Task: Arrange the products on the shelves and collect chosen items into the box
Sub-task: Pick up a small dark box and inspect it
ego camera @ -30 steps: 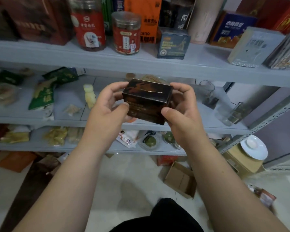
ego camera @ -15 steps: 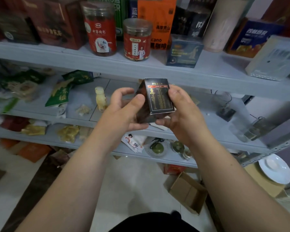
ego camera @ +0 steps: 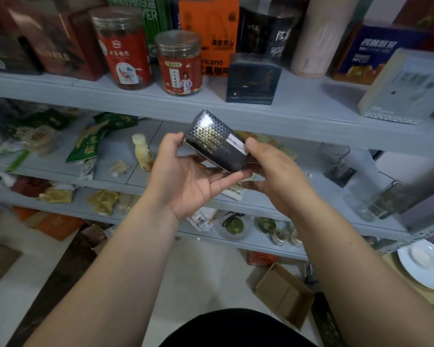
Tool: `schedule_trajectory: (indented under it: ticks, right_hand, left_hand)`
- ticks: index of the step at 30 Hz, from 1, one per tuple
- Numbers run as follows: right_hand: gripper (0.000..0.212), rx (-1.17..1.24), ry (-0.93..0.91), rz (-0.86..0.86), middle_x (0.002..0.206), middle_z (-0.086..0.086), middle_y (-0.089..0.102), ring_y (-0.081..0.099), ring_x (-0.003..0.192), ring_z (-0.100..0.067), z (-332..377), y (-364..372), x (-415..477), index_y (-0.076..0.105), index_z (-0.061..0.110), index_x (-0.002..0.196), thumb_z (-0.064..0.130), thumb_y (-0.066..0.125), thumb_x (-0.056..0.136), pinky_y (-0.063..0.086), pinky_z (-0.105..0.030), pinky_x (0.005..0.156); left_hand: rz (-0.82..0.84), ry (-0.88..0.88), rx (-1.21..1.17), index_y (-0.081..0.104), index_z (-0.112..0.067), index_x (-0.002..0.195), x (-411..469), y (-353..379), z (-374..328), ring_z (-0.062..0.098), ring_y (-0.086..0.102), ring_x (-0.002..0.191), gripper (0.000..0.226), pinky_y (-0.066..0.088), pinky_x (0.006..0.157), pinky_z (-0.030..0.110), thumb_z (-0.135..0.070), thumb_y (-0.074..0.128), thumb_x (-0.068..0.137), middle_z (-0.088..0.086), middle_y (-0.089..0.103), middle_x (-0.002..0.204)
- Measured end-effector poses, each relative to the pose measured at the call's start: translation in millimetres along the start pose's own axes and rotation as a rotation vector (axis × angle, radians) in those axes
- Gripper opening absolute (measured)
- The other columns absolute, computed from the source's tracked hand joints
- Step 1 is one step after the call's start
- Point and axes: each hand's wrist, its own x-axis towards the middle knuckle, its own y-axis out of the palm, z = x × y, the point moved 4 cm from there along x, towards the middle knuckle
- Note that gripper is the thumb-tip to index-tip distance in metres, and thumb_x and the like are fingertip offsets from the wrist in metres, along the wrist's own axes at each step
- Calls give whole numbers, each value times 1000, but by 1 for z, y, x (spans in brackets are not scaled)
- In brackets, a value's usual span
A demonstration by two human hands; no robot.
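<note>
Glossy pack (ego camera: 216, 144) held tilted in mid-air.
Before the middle shelf (ego camera: 112, 149), the left hand (ego camera: 186, 181) cradles the pack on loosely spread fingers, thumb at its edge; the right hand (ego camera: 273, 176) pinches the other end. The hold looks light: the slick wrapper could slide off the tilted palm and drop to the floor (ego camera: 211, 271), likely missing the open box (ego camera: 283, 294) low on the right.

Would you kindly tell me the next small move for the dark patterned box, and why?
Probably lower the dark patterned box towards the open brown cardboard carton below: left hand and right hand hold it, and the carton looks empty.
</note>
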Motion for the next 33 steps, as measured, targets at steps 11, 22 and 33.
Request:
schedule_trajectory:
  ticks: [11,22,33]
  right_hand:
    - [58,199,-328,-21,130,2,65,62,124,-24,10,-42,3,57,28,133,24,71,77,52,-51,105]
    - [37,288,-327,-36,121,0,64,66,108,-21,3,-50,-5,57,20,122,12,60,85,60,-46,85]
    - [35,214,-403,42,112,4,74,70,106,-21,7,-51,-12,67,21,119,1,59,91,63,-40,73]
  left_hand:
    - [-96,207,148,54,0,140,26,10,9,30,72,109,43,62,69,28,-23,46,105,19,71,122]
    - [-21,318,443,55,-3,135,30,11,7,38,66,119,39,59,85,45,0,48,97,24,63,133]
    - [-190,323,370,52,-8,137,42,3,16,23,76,95,31,62,70,35,-9,47,106,10,77,103]
